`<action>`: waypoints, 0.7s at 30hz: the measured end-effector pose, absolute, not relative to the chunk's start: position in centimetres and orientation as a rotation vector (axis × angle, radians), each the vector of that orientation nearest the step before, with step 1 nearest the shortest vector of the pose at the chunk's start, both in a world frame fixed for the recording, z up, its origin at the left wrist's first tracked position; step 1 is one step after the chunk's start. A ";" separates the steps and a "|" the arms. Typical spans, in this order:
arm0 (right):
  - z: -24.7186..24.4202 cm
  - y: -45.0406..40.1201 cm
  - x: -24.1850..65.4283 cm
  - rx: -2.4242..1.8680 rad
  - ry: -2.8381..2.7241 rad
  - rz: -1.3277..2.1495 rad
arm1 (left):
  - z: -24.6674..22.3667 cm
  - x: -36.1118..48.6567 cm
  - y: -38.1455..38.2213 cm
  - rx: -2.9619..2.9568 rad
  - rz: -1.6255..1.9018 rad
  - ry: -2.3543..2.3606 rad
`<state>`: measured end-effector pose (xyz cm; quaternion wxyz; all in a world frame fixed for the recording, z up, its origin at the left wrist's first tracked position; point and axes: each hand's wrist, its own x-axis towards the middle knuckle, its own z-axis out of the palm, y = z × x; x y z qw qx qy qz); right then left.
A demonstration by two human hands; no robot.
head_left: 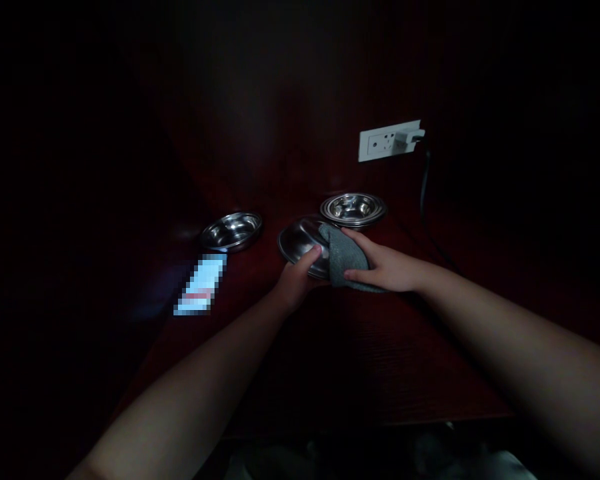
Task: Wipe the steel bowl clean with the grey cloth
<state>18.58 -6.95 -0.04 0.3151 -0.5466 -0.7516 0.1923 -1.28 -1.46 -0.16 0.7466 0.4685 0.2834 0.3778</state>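
Over a dark red wooden tabletop (360, 363), near its middle, a shallow round bowl of shiny stainless steel (300, 239) is tilted with its rounded outside turned upward. The left hand (296, 280) holds it by the near edge, thumb laid flat on the metal and the other fingers mostly hidden beneath. The right hand (389, 265) has a folded grey-green cloth (349, 259) in its grip, thumb and forefinger spread apart across the fabric, and the cloth is pressed against the right side of the bowl. Whether any right fingertip meets bare metal, I cannot tell

Just behind the held bowl, toward the right, sits a low stack of silvery steel bowls (353, 209), open side up. Well to the left rests a single shiny steel bowl (232, 231), also upright, and just in front of it lies a bright, pixelated bluish-white rectangle (201, 285) with a reddish band. On the dark wall at the right, a white rectangular socket panel (375, 145) carries a white plug (409, 139); a thin dark cable (424, 183) hangs near it
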 end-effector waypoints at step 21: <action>0.2 -7.1 18.4 -1.497 -1.964 0.532 | 0.1 -1.3 -1.7 1.030 0.830 0.629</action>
